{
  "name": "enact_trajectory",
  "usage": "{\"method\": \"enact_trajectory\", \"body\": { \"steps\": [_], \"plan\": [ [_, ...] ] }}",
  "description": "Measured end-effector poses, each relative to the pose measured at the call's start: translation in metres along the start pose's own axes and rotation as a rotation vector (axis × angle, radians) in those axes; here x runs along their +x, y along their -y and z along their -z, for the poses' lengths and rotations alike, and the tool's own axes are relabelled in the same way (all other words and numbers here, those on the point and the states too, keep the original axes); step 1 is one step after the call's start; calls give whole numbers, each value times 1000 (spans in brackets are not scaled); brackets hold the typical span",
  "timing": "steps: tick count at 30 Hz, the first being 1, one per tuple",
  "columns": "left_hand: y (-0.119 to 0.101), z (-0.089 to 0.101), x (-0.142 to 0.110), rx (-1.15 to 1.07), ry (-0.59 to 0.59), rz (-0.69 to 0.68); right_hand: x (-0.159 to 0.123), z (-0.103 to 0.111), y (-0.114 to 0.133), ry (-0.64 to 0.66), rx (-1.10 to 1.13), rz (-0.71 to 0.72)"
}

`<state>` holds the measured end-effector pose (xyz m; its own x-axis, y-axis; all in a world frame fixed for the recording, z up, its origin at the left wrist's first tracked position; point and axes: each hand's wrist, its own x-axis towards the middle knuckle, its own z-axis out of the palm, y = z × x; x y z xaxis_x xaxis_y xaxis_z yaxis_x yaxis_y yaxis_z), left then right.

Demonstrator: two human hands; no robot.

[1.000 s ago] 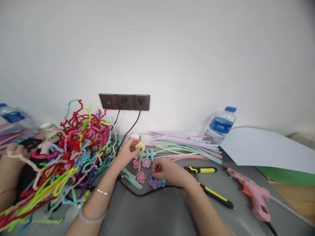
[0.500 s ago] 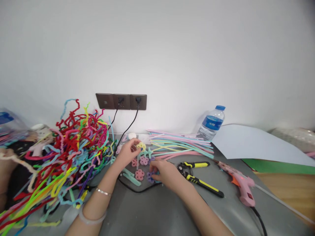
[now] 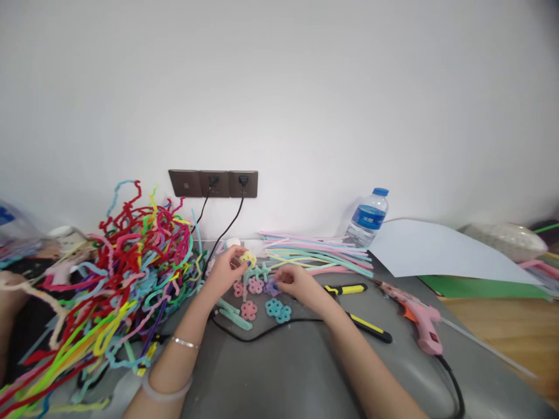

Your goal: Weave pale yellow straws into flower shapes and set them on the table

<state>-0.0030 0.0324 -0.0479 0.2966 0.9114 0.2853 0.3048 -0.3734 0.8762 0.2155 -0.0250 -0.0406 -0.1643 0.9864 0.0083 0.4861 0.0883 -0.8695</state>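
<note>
A yellow pipe-cleaner flower (image 3: 248, 258) is pinched between the thumb and fingers of my left hand (image 3: 225, 270). My right hand (image 3: 301, 286) has its fingertips closed at a purple flower (image 3: 269, 287), just above the table. Below it two joined-looking blue flowers (image 3: 278, 311) lie flat. Pink flowers (image 3: 255, 285) and a coral-pink flower (image 3: 248, 310) rest between my hands. Mint-green flower shapes (image 3: 262, 271) sit behind them. Short mint pipe-cleaner pieces (image 3: 234, 315) lie beside my left wrist.
A tangled heap of colourful pipe cleaners (image 3: 144, 267) fills the left. Straight pastel pipe cleaners (image 3: 321, 252) lie along the wall. Yellow-black wire strippers (image 3: 369, 327), a pink glue gun (image 3: 421, 319), a water bottle (image 3: 369, 218) and white paper (image 3: 437, 247) are right. A black cable (image 3: 262, 334) crosses the table.
My right hand has moved back and slightly right with the purple flower, uncovering the blue flowers. My left hand keeps the yellow flower in nearly the same place. The view has shifted slightly right.
</note>
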Motion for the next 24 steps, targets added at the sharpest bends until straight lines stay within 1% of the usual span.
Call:
{"method": "enact_trajectory", "body": {
  "steps": [3, 5, 8, 10, 11, 14, 15, 17, 20, 22, 24],
  "plan": [
    [1, 1, 1, -6, -8, 0, 6, -11, -3, 9, -34, 7],
    [1, 1, 1, -6, -9, -2, 8, -16, -5, -26, -60, 9],
    [1, 1, 1, -9, -11, -5, 3, -17, -4, -158, -132, 45],
    [1, 1, 1, -13, -19, -3, -6, -15, 0, -244, -230, 73],
    [1, 0, 1, -14, -22, -2, -12, -14, 3, -239, -291, 52],
    [2, -1, 1, -1, -26, -5, -31, -15, 16, -111, -492, -108],
    [2, -1, 0, 5, -24, -6, -36, -17, 20, -99, -546, -145],
    [2, -1, 0, 14, -20, -4, -41, -22, 24, -71, -595, -151],
    [2, -1, -1, 7, -8, 0, -41, -26, 20, -52, -516, -96],
    [1, 0, -1, -15, -4, 4, -37, -24, 14, -58, -374, -65],
    [0, 0, -1, -51, -2, 15, -34, -18, 7, -3, -186, -84]
  ]
}}
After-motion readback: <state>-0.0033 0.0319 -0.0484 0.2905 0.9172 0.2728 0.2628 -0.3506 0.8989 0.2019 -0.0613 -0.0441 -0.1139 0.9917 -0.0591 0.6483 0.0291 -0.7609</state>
